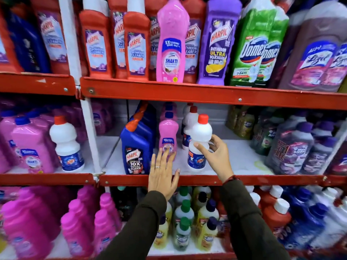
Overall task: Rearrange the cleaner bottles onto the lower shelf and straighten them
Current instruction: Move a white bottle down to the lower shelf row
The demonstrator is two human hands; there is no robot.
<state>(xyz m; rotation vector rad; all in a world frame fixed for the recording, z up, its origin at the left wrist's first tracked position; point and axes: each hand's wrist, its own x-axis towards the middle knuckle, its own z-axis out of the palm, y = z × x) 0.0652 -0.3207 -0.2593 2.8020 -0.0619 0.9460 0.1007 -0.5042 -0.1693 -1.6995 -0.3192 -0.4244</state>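
Observation:
On the middle shelf (187, 180) a white bottle with a red cap (200, 136) stands upright near the front edge. My right hand (216, 156) wraps its waist from the right, thumb across the front. Left of it stands a small pink Shakti bottle (168, 132). My left hand (162, 175) is flat with fingers spread, fingertips touching the bottle's lower label. A blue Harpic bottle (136, 147) stands further left. On the shelf above, a tall pink Shakti bottle (171, 42) stands among red Harpic bottles (136, 44).
More white red-capped bottles (189, 121) line up behind the held one. Purple bottles (293, 145) crowd the right of the middle shelf, with bare white shelf (242, 158) between. A white upright post (90, 132) divides the bays. The bottom shelf holds pink, yellow and red bottles.

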